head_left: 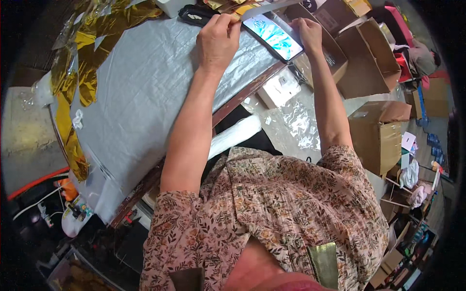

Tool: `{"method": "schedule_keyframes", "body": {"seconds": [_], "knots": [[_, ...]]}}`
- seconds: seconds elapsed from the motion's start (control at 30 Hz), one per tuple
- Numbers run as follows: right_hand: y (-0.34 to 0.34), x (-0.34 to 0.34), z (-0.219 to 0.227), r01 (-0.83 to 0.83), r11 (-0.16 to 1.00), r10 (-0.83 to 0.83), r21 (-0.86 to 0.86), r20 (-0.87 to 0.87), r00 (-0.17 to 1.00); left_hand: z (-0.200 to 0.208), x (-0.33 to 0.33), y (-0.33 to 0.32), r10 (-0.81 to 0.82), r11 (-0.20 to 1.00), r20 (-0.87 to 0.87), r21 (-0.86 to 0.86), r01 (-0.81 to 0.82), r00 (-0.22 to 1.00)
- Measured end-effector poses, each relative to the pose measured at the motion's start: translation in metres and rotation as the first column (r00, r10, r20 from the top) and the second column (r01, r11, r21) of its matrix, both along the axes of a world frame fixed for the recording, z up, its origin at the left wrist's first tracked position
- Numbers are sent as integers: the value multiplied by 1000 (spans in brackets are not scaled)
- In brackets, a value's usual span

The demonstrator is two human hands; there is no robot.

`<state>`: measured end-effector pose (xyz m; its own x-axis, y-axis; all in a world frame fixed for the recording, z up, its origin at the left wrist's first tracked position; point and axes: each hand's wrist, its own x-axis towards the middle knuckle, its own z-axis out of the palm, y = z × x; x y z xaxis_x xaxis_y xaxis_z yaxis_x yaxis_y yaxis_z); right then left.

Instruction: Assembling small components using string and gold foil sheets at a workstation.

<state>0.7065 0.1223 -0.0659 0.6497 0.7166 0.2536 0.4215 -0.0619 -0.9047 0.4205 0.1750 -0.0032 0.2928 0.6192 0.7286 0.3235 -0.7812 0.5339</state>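
At the table's far end my left hand (218, 42) is closed in a pinch, its fingertips beside the upper left corner of a phone. Whatever it pinches is too small to make out. The phone (273, 39) lies lit, with a blue and white screen, at the table's edge between my hands. Past its upper right side my right hand (309, 35) is closed, and its fingers hide anything in them. A pale grey strip (266, 8) runs just beyond the phone; I cannot tell whether either hand grips it. A black pouch (195, 16) lies left of my left hand.
Grey sheeting covers the table (141, 82). Gold foil strips (87, 68) hang along its left side. Open cardboard boxes (366, 58) crowd the right, with another carton (378, 140) nearer. A white box (280, 88) and clear plastic bags (301, 121) lie below the table edge. A white roll (235, 136) lies near my waist.
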Motion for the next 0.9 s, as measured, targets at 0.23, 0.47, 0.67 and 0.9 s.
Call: {"method": "schedule_keyframes", "body": {"seconds": [0.23, 0.47, 0.67, 0.9], "knots": [[1, 0, 9, -30, 999, 32, -33, 67, 997, 11, -6, 1, 9, 1000, 15, 9, -9, 1000], [-7, -1, 16, -28, 993, 34, -112, 55, 998, 19, -10, -9, -21, 1000, -30, -16, 20, 999], [-15, 0, 27, -12, 986, 31, -167, 111, 993, 24, -8, -20, -40, 999, 19, 10, 39, 999], [-27, -6, 38, 25, 986, 1, -168, 157, 988, 25, -11, -40, 27, 999, -63, 29, -26, 998]]}}
